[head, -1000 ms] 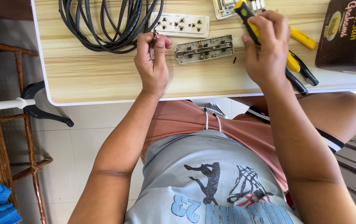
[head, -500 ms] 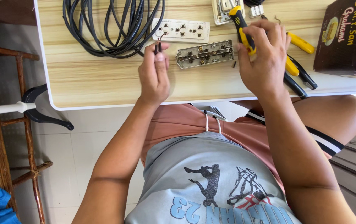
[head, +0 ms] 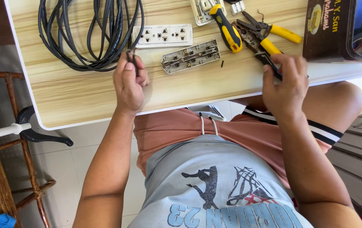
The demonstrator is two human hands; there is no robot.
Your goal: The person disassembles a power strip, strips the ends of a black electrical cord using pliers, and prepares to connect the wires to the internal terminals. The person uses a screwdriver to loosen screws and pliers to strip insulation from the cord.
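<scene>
Hands first: the left hand (head: 128,82) pinches the black cable end (head: 132,59) between thumb and fingers. The right hand (head: 285,80) is curled over the dark tool handles (head: 269,61) at the table (head: 84,105) edge; whether it grips them I cannot tell. Just beyond the left fingertips lie the socket base (head: 191,56) and white cover (head: 162,35), with the cable coil (head: 90,33) to their left. Beyond the right fingers lie the pliers (head: 269,33) and screwdriver (head: 226,28). A loose pinch could let the cable spring back; the small dark screw (head: 222,64) might roll away if nudged.
</scene>
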